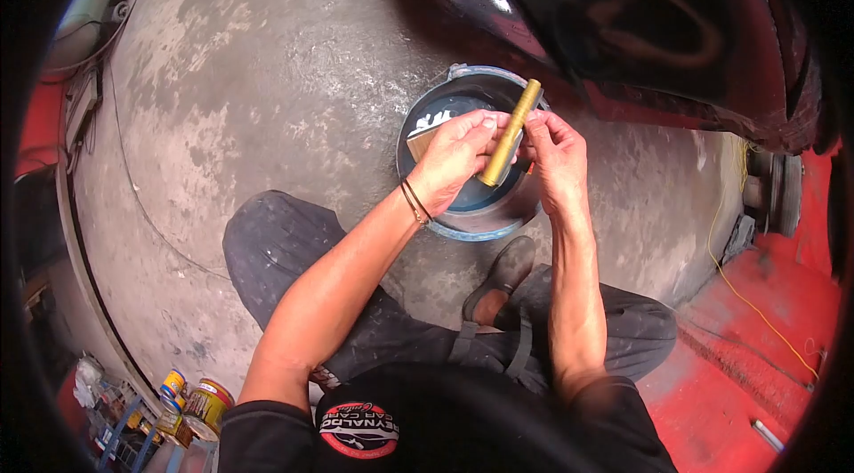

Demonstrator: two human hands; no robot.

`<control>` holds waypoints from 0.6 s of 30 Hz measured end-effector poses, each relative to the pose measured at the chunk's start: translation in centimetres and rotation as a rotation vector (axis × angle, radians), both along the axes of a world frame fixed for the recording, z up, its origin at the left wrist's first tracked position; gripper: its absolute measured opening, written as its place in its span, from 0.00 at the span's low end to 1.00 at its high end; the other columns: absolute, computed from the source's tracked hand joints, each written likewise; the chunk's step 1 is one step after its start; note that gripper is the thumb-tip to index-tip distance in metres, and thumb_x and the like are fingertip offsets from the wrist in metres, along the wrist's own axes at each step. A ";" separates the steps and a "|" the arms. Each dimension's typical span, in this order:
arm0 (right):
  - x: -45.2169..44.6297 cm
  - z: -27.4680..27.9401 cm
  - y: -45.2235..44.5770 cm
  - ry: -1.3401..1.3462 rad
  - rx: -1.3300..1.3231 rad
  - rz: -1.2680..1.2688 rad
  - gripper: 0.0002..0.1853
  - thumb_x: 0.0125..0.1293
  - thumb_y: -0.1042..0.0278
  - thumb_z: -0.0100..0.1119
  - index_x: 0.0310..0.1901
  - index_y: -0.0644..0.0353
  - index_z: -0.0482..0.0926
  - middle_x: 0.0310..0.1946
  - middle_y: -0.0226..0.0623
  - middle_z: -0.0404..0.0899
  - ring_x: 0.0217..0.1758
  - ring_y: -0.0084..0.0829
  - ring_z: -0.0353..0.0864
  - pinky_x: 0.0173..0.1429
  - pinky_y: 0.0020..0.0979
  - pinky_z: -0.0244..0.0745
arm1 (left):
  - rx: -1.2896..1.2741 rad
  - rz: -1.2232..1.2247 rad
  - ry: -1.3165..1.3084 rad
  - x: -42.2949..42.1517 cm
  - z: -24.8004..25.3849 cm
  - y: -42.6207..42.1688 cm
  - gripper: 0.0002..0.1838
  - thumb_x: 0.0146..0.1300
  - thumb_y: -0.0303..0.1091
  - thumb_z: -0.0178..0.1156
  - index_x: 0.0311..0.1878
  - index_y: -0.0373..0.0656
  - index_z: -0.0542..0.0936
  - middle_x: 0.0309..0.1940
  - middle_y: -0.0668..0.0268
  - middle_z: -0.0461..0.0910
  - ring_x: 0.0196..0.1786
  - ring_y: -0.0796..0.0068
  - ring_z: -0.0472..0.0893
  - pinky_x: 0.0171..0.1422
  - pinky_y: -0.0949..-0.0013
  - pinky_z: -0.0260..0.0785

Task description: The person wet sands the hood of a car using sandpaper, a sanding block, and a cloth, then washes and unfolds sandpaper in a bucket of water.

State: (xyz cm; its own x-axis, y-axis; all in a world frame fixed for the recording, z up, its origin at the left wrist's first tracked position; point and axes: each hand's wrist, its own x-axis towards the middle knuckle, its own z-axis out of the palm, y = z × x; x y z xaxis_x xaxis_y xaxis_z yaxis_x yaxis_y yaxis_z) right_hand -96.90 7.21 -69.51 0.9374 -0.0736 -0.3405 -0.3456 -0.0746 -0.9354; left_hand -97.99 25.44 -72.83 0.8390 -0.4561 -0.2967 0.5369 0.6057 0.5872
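A yellowish rolled or folded strip (511,135) with a dark edge is held at a tilt above a round bucket (485,233). My left hand (454,153) is closed, its fingertips pressed to the strip's left side. On the right side, my right hand (557,153) pinches the strip between thumb and fingers. Inside the bucket is dark liquid with white reflections. A flat brown piece (422,145) shows at the bucket's left, partly behind my left hand. The strip's underside is hidden.
A dark, glossy vehicle panel (640,28) overhangs the upper right. Paint cans (206,404) stand at the lower left. A red panel (747,331) with a yellow cord lies at right. A thin cable runs over the floor (258,90) at left.
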 end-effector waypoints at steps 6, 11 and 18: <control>0.0 -0.2 0.1 -0.020 0.002 -0.009 0.15 0.84 0.58 0.66 0.53 0.64 0.88 0.41 0.27 0.87 0.40 0.17 0.83 0.47 0.25 0.84 | -0.024 -0.057 0.032 0.4 -0.1 0.6 0.21 0.90 0.40 0.49 0.71 0.34 0.76 0.60 0.55 0.86 0.58 0.62 0.89 0.68 0.59 0.82; -0.3 -0.4 0.1 -0.058 0.079 0.045 0.13 0.84 0.60 0.66 0.56 0.62 0.86 0.44 0.26 0.87 0.42 0.16 0.82 0.47 0.23 0.80 | -0.141 -0.260 0.010 0.4 -0.8 0.7 0.22 0.89 0.47 0.53 0.68 0.37 0.78 0.55 0.58 0.86 0.52 0.69 0.88 0.63 0.63 0.83; -1.6 -1.8 0.4 0.003 0.336 -0.080 0.18 0.86 0.56 0.63 0.65 0.59 0.82 0.53 0.30 0.88 0.53 0.19 0.86 0.56 0.25 0.80 | 0.170 0.072 -0.084 0.7 -0.5 -0.5 0.14 0.81 0.40 0.68 0.56 0.39 0.82 0.43 0.69 0.87 0.48 0.79 0.87 0.56 0.70 0.81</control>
State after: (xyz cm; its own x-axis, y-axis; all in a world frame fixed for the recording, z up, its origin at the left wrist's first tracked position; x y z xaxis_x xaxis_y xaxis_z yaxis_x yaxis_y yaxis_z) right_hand -98.52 7.64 -71.30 0.9322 -0.0300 -0.3606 -0.3404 0.2652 -0.9021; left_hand -97.33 24.97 -73.35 0.8926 -0.3434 -0.2920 0.4408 0.5291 0.7251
